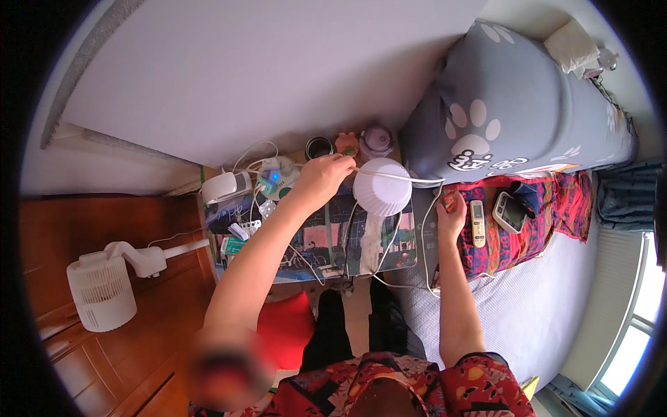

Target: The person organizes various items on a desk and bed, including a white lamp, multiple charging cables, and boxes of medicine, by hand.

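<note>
My left hand [325, 182] reaches over the small table, its thumb and fingers pinched on a white cable [389, 175]. From there the cable runs right across a white ribbed dome-shaped lamp [382, 191], then bends down toward the bed and loops near the table's right edge. My right hand [451, 217] is closed beside the red patterned cloth, at the right of the cable. A small reddish thing shows at its fingers, too small to name.
On the table [326, 236] stand a dark round cup [319, 146], a lidded translucent jar [376, 141] and a white device with a blue light [276, 178]. A remote control [478, 224] and a screened device [511, 211] lie on the cloth. Left is a white fan-like appliance [103, 293].
</note>
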Available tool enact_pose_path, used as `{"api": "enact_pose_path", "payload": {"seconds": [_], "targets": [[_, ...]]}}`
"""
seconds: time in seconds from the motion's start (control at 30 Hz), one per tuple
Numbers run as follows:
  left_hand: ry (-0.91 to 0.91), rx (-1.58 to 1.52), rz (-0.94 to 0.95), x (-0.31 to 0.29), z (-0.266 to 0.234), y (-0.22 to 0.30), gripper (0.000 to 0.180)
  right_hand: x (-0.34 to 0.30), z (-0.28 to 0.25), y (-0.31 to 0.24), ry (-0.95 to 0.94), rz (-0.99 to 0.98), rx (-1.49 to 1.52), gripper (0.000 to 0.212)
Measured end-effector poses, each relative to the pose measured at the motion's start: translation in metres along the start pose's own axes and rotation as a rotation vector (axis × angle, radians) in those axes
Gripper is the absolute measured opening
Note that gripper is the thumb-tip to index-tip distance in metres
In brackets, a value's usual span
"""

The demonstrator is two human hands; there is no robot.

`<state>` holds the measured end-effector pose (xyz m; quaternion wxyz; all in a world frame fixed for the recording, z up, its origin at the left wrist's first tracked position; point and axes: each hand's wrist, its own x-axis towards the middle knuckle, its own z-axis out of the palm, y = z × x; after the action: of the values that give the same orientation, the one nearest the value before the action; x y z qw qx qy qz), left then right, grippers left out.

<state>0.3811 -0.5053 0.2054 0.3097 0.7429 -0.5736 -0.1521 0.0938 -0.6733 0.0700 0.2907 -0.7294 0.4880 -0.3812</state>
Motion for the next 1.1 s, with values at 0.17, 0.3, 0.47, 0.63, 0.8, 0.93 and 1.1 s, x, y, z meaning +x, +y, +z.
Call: {"api": "enact_pose_path", "payload": {"seconds": [0.17, 0.3, 0.47, 0.63, 0.8, 0.93, 1.1], "targets": [[0.07, -0.076, -0.018, 0.006, -0.004, 0.002, 0.009, 0.043, 0.016, 0.048, -0.439, 0.146, -0.234, 0.045], [0.09, -0.165, -0.136, 0.004, -0.018, -0.013, 0.01, 0.029, 0.014, 0.021, -0.591, 0.207, 0.059, 0.019], [0.184, -0.482, -0.378, -0.005, -0.035, -0.042, 0.014, 0.034, -0.044, -0.076, -0.5, 0.21, 0.345, 0.014], [0.219, -0.576, -0.413, -0.006, -0.045, -0.055, 0.015, 0.07, -0.083, -0.172, -0.297, -0.117, 0.269, 0.019], [0.492, -0.626, -0.485, -0.003, -0.052, -0.06, 0.015, 0.097, -0.066, -0.223, -0.391, -0.287, 0.204, 0.018], [0.625, -0.705, -0.54, 0.003, -0.045, -0.075, 0.017, 0.108, -0.049, -0.253, -0.319, -0.494, 0.022, 0.017], [0.714, -0.538, -0.53, 0.025, -0.001, -0.093, 0.012, 0.126, -0.04, -0.269, -0.124, -0.623, -0.198, 0.016]]}}
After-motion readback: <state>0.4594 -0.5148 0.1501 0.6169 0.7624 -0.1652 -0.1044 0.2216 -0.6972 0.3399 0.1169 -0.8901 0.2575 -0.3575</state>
